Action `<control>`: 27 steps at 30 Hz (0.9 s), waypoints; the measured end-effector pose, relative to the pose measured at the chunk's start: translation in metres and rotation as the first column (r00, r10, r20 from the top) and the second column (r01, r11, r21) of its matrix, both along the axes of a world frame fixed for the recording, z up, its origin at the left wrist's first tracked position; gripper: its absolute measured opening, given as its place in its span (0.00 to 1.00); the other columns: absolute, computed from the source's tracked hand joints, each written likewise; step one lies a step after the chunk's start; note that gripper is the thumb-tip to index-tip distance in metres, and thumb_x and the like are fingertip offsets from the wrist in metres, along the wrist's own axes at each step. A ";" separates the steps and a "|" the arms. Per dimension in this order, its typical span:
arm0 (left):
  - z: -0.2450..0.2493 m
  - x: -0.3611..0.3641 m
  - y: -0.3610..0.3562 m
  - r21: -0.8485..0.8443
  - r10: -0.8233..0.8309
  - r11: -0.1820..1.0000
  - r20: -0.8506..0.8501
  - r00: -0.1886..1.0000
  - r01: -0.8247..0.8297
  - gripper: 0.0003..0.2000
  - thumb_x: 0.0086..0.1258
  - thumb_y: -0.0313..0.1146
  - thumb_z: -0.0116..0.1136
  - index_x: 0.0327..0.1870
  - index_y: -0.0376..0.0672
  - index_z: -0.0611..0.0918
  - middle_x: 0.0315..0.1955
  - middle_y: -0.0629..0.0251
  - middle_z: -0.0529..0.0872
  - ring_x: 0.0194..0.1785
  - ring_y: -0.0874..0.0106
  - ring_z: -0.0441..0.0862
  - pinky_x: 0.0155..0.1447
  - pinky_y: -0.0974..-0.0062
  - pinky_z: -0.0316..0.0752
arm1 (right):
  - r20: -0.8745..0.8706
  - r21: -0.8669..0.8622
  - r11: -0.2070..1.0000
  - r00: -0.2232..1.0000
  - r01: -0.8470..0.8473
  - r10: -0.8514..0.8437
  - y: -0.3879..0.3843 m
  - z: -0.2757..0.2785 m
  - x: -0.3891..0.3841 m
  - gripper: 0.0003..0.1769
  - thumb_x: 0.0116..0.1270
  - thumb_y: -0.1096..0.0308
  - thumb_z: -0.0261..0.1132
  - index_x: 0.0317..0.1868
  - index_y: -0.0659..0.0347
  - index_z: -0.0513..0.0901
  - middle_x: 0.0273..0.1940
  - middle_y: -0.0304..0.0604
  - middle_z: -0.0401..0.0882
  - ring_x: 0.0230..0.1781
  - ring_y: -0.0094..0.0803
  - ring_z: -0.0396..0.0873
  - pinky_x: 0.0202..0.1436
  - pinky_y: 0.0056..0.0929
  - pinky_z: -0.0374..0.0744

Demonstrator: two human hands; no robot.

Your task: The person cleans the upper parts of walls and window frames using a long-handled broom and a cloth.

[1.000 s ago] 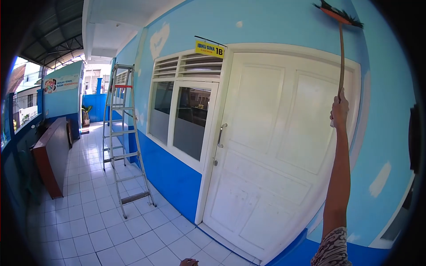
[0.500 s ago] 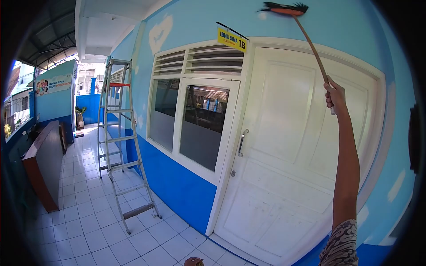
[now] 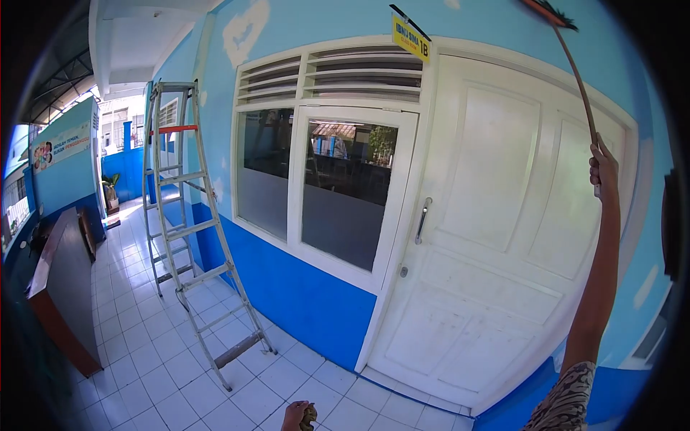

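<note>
Raised at the right, my right hand (image 3: 604, 171) is closed around the lower end of a long broom handle (image 3: 578, 79). At the handle's top, the broom head (image 3: 552, 13), orange with dark bristles, is against or close to the light blue wall above the white door (image 3: 481, 172), partly cut off by the frame. My left hand (image 3: 293, 415) is low at the bottom edge, over the tiled floor, fingers closed on a small crumpled brown-yellow thing (image 3: 309, 416) whose kind I cannot tell.
An aluminium stepladder (image 3: 198, 215) stands left of the window (image 3: 345, 194). A yellow classroom sign (image 3: 411, 39) juts from the wall by the door's upper corner. Further left is a brown-edged counter (image 3: 61, 294), with a potted plant (image 3: 111, 190) down the corridor.
My right arm and the broom have shifted right in the view, and the broom head is higher. The camera has turned, showing more of my left hand. Both hands keep their hold.
</note>
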State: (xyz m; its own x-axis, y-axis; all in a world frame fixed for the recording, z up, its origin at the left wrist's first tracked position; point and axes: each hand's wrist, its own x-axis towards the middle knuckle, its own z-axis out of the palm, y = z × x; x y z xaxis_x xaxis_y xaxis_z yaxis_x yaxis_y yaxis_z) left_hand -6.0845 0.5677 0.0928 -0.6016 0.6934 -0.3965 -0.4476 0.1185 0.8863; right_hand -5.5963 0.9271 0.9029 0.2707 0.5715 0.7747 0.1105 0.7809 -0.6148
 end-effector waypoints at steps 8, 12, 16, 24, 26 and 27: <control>0.014 -0.014 0.027 0.131 -0.070 0.990 0.189 0.980 0.045 0.25 0.79 0.46 0.47 0.15 0.52 0.64 0.10 0.72 0.60 0.10 0.78 0.45 0.13 0.74 0.44 | -0.244 -0.059 0.987 0.956 0.151 -0.161 0.023 -0.084 -0.028 0.26 0.74 0.68 0.59 0.72 0.51 0.72 0.17 0.28 0.61 0.10 0.17 0.60 0.12 0.22 0.61; 0.023 -0.015 0.026 0.021 -0.228 0.971 0.385 0.894 0.238 0.23 0.79 0.46 0.45 0.17 0.53 0.64 0.12 0.74 0.58 0.11 0.78 0.45 0.13 0.76 0.45 | -0.221 -0.159 0.975 0.956 0.157 -0.190 -0.022 -0.148 -0.065 0.27 0.75 0.68 0.59 0.73 0.47 0.71 0.16 0.27 0.61 0.11 0.16 0.59 0.11 0.21 0.60; -0.006 -0.018 0.042 0.100 -0.231 0.972 0.268 0.935 0.211 0.23 0.79 0.47 0.44 0.18 0.53 0.65 0.12 0.74 0.59 0.11 0.78 0.44 0.13 0.76 0.45 | 0.077 -0.185 0.969 0.985 0.165 -0.153 -0.068 -0.181 -0.066 0.28 0.75 0.68 0.61 0.73 0.42 0.71 0.17 0.27 0.62 0.11 0.15 0.57 0.10 0.20 0.57; -0.007 -0.032 -0.011 -0.207 -0.382 0.875 0.260 0.887 0.437 0.16 0.77 0.43 0.55 0.47 0.38 0.83 0.30 0.61 0.82 0.25 0.67 0.80 0.25 0.63 0.78 | -0.219 -0.159 0.987 0.975 0.014 -0.049 -0.056 -0.096 -0.042 0.20 0.72 0.67 0.63 0.63 0.45 0.80 0.20 0.30 0.65 0.12 0.16 0.60 0.12 0.20 0.59; -0.002 -0.029 -0.044 -0.189 -0.414 0.853 0.323 0.851 0.487 0.16 0.77 0.44 0.56 0.48 0.38 0.83 0.30 0.63 0.82 0.26 0.68 0.80 0.25 0.63 0.79 | -0.333 -0.078 0.997 0.942 0.017 -0.042 -0.054 -0.061 -0.066 0.07 0.71 0.70 0.61 0.48 0.57 0.80 0.19 0.33 0.66 0.12 0.19 0.62 0.12 0.22 0.62; 0.046 -0.006 -0.081 -0.128 -0.408 0.882 0.272 0.872 0.453 0.15 0.78 0.46 0.50 0.33 0.46 0.74 0.22 0.69 0.71 0.19 0.73 0.63 0.19 0.70 0.62 | -0.349 -0.042 0.999 0.936 0.023 -0.036 -0.052 -0.043 -0.074 0.03 0.70 0.72 0.59 0.43 0.59 0.77 0.19 0.35 0.66 0.12 0.21 0.63 0.12 0.24 0.63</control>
